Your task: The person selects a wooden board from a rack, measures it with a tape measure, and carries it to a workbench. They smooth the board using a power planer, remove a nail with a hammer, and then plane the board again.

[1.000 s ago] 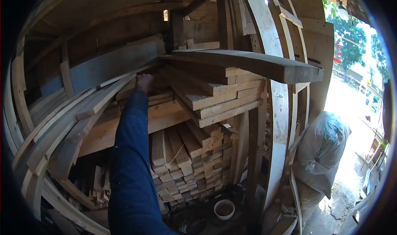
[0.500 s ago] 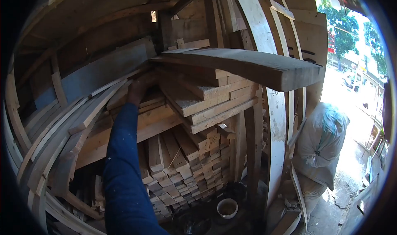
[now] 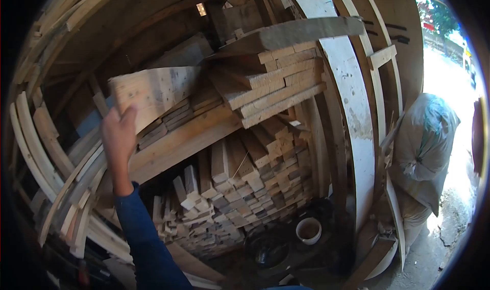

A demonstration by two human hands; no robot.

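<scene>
Board: end risen into view
Left hand: grip pinching that end
Board's heft: probably weighty, stiff; steadier mid-length

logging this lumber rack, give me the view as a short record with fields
left hand: gripping one end of a pale board
right hand: not in view
right of board: stacked planks
below: piled wood pieces, cut ends showing
floor: round white container
far right: tied sack
</scene>
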